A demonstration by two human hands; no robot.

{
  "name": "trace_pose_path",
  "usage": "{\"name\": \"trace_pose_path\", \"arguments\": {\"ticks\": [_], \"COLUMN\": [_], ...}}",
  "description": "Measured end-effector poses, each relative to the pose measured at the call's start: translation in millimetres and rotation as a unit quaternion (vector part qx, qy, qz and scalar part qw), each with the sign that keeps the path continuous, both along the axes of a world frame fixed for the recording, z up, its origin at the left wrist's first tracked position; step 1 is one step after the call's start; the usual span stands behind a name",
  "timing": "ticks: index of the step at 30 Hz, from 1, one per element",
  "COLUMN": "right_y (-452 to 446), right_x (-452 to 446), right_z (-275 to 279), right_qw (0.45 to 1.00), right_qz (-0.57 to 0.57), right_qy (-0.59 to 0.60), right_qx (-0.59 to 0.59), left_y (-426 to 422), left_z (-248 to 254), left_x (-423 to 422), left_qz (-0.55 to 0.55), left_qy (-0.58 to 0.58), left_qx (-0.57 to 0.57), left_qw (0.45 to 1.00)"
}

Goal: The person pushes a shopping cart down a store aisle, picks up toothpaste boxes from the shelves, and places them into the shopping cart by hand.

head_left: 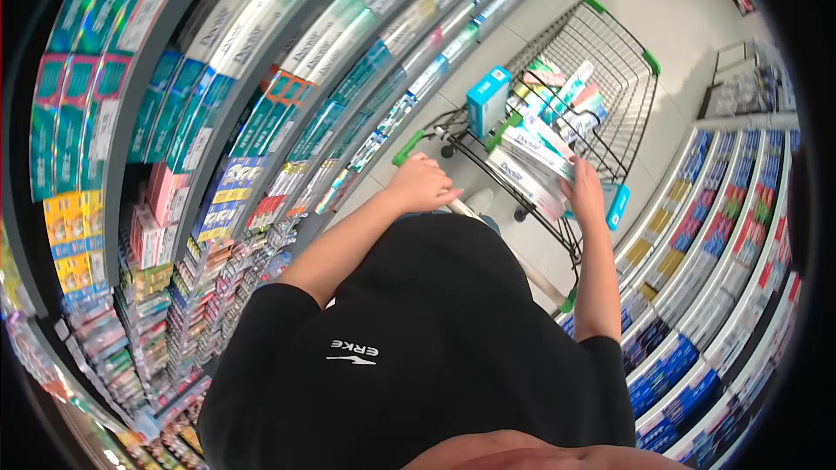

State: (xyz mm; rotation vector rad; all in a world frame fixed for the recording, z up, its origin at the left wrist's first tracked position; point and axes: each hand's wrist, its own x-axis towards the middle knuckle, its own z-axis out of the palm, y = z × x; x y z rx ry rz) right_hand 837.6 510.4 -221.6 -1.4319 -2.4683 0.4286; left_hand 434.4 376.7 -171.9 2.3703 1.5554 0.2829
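My left hand is curled over the handle bar of a shopping cart, near its green left end. At the cart's near side, my right hand has its fingers bent around the right end of a white toothpaste box. Just below that one lies another white toothpaste box, tilted the same way. Both show dark lettering. How the right thumb sits is hidden. More colourful boxes lie heaped in the wire basket beyond.
Blue signs are fixed at the cart's near corners. Tall shelves packed with toothpaste boxes rise on the left. Lower shelves with small packs line the right. Pale floor tiles run ahead between them.
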Motion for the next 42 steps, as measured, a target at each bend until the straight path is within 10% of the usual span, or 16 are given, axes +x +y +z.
{"name": "trace_pose_path", "arguments": {"ticks": [3, 7, 10, 18, 23, 30, 34, 38, 42], "right_y": [-17, -64, -101, -156, -172, -173, -184, -204, -203], "right_x": [-17, -59, -98, -192, -217, -212, -193, -189, -200], "right_z": [57, 132, 168, 210, 203, 151, 86, 42, 50], "right_qw": [0.998, 0.994, 0.995, 0.982, 0.975, 0.969, 0.993, 0.996, 0.99], "right_qz": [0.005, -0.006, -0.011, 0.108, 0.146, -0.049, -0.087, -0.092, -0.116], "right_qy": [-0.03, 0.01, 0.067, 0.148, 0.162, 0.236, 0.083, -0.002, -0.07], "right_qx": [0.051, 0.113, 0.076, 0.055, 0.031, 0.057, -0.007, -0.014, -0.047], "left_y": [1, 1, -3, -36, -58, -57, -37, -7, 22], "left_z": [9, 30, 83, 143, 141, 172, 210, 228, 215], "left_x": [-7, -22, -43, -147, -182, -249, -297, -318, -330], "left_qz": [-0.016, 0.062, 0.054, -0.106, -0.144, -0.05, 0.148, 0.293, 0.344], "left_qy": [0.039, -0.188, -0.173, -0.142, -0.186, -0.156, -0.047, -0.126, 0.137], "left_qx": [-0.106, -0.076, 0.172, 0.219, 0.047, 0.286, 0.415, 0.35, 0.453], "left_qw": [0.993, 0.977, 0.968, 0.96, 0.971, 0.944, 0.896, 0.881, 0.811]}}
